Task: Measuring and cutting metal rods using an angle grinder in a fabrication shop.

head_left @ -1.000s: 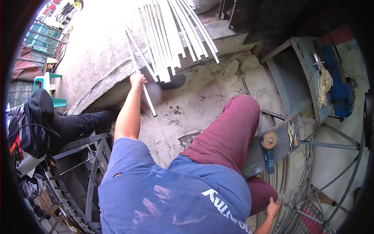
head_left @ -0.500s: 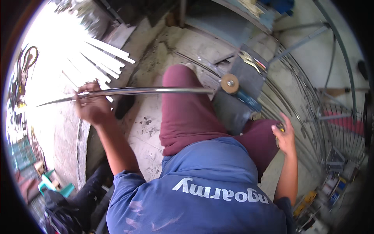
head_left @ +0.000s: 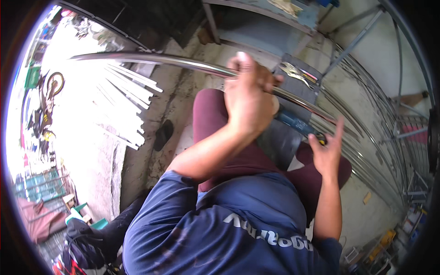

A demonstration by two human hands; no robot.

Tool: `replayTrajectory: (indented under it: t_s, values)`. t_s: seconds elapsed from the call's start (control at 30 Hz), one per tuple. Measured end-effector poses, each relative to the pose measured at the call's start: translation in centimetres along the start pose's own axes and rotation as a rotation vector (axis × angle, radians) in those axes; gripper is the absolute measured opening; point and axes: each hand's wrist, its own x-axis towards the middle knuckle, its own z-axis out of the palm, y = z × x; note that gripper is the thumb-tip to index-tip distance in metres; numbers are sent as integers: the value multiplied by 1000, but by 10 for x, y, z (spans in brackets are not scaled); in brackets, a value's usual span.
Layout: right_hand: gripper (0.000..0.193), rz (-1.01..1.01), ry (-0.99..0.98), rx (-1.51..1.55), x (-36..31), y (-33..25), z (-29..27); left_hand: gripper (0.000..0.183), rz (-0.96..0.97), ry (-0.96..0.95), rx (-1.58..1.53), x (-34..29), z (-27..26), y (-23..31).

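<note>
My left hand (head_left: 250,98) is wrapped round a long shiny metal tube (head_left: 183,62), which slants across in front of me from the bright far left down to the right. Close under the tube's right part is my right hand (head_left: 327,156), its index finger stretched out. Tucked in its palm is a small yellow and black thing (head_left: 322,139), mostly covered by the fingers. Behind the tube lies a blue power tool (head_left: 293,122) with a round tan wheel (head_left: 275,105), partly hidden by my left hand, on a dark grey board (head_left: 275,137).
Several bright metal tubes (head_left: 133,87) lie in a bundle at the left. More long rods (head_left: 343,110) run along the floor at the right. Pliers (head_left: 291,69) rest on the far end of the board. Beyond stands a metal table (head_left: 261,13). A dark sandal (head_left: 164,134) lies on the floor.
My left hand has swung right and closed round the tube, which has moved right and now slants down towards my right hand. The right hand has shifted slightly left.
</note>
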Motion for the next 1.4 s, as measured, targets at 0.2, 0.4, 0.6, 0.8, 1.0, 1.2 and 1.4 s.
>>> replayTrajectory:
  t_s: [0.2, 0.4, 0.6, 0.8, 1.0, 1.2, 1.4]
  values:
    - [64, 376, 180, 71, 30, 111, -80, 23, 22, 103, 29, 95, -51, -17]
    - [60, 336, 16, -31, 50, 177, -57, 12, -195, 463, 23, 215, -174, -36]
    - [72, 280, -277, -190, 95, 150, 42, 17, -308, 391, 200, 239, -230, -62]
    - [79, 191, -435, -303, 151, 119, 91, 23, -251, 706, 401, 265, -279, -33]
    - [79, 192, -552, -404, 184, 132, 118, 25, -148, 659, 463, 279, -299, -32]
    - [82, 247, -559, -266, 180, 134, 136, 25, -139, 680, 665, 300, -372, -26]
    - [71, 244, -576, -304, 141, 133, 43, 51, -293, 746, 572, 337, -418, -16]
